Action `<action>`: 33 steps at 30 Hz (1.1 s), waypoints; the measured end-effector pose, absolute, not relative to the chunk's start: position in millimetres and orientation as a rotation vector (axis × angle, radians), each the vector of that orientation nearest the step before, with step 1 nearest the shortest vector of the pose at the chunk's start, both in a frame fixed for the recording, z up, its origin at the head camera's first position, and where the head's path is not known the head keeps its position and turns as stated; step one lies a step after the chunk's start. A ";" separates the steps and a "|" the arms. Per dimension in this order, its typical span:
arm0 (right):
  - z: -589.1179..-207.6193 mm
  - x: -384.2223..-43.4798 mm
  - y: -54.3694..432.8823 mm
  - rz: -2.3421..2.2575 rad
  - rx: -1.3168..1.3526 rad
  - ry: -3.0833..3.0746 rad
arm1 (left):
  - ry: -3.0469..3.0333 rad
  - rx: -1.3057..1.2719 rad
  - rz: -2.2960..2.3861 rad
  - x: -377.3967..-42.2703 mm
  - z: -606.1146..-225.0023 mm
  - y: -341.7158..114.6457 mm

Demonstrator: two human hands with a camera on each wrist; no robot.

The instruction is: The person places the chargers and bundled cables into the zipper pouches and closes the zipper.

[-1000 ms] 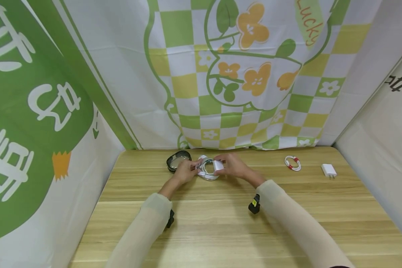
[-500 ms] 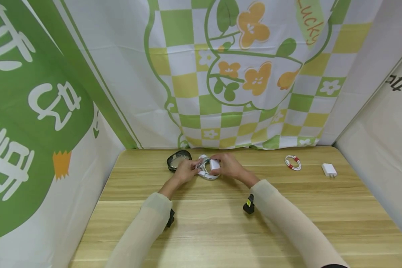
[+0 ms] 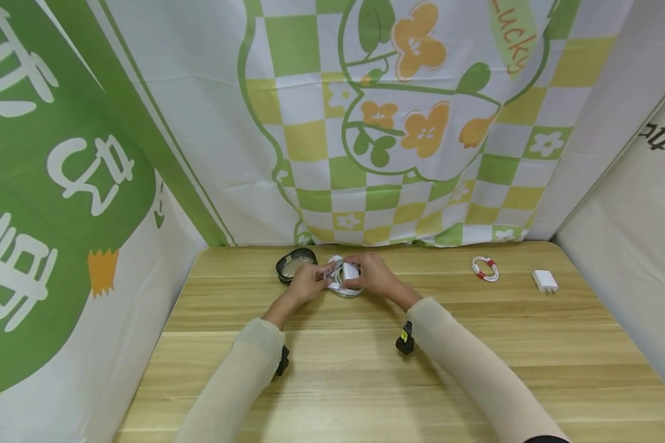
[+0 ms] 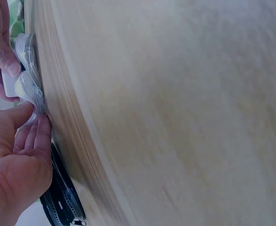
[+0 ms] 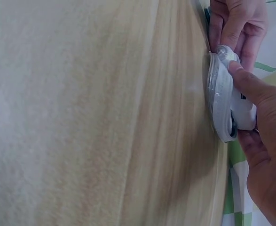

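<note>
A small round pouch with clear sides and white trim (image 3: 348,293) sits near the table's back edge. Thumb and fingers of my left hand (image 3: 306,284) pinch its left side, bunching the clear material (image 4: 30,92) in the left wrist view. A white charger (image 3: 351,272) is gripped in my right hand (image 3: 378,277), over the pouch's opening. In the right wrist view the charger (image 5: 245,115) stands close against the pouch's white rim (image 5: 221,94). Pale coiled cable (image 3: 338,272) shows inside the pouch, partly hidden by the fingers and charger.
Just left of the pouch lies a round black zippered case with a clear top (image 3: 288,266). Farther right on the wooden table (image 3: 332,381) are a white cable coiled with red ties (image 3: 491,277) and another white charger (image 3: 544,280). Printed curtains (image 3: 199,123) hang around the table.
My right hand has moved a little left, bringing the white charger from the pouch's right side over its middle. My left hand keeps its pinch in the same spot.
</note>
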State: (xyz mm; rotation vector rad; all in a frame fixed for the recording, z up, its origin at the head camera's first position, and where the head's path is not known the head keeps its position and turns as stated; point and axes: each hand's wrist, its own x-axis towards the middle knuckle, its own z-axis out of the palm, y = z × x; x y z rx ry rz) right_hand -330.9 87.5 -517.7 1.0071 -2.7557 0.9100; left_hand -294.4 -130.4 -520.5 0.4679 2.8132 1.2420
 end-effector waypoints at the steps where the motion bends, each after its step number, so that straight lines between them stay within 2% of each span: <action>1: -518.7 -331.1 87.0 0.907 1.005 -2.749 | 2.807 0.464 1.243 -294.5 -520.5 -130.6; 16: -520.5 -328.5 93.9 0.888 1.042 -2.728 | 2.830 0.465 1.234 -295.9 -522.4 -131.3; 33: -522.2 -326.6 108.9 1.078 1.006 -2.725 | 2.802 0.447 1.268 -297.2 -524.2 -130.8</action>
